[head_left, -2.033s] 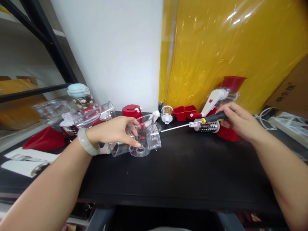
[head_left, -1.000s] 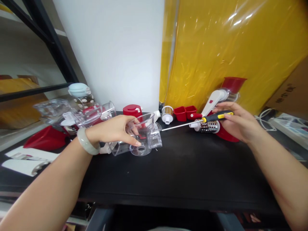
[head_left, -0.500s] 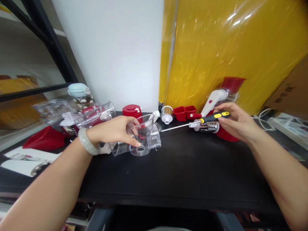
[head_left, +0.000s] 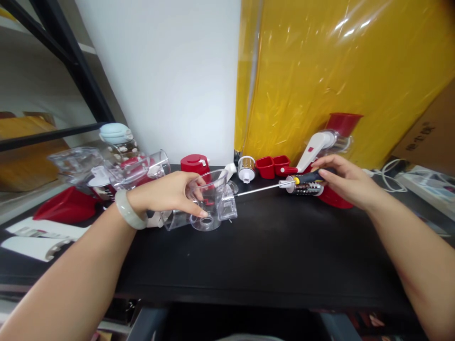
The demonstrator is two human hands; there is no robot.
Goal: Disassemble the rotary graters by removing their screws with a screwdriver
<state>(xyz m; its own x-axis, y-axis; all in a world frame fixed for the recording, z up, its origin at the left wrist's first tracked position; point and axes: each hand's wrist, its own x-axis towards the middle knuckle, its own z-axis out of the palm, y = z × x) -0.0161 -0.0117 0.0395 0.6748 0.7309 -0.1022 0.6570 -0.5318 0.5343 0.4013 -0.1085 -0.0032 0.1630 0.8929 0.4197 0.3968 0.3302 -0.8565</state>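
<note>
grater housing (head_left: 215, 202) seemed light, stiff and slippery, best held around its middle, where the left hand (head_left: 178, 192) gripped it while the right hand (head_left: 345, 183) grasped a screwdriver (head_left: 297, 180).

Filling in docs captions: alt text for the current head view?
A person's right grip holds a black-and-yellow screwdriver, its metal shaft reaching a clear plastic housing in the left grip. Behind, on a black tabletop, are perforated metal drums and red plastic pieces.
</note>
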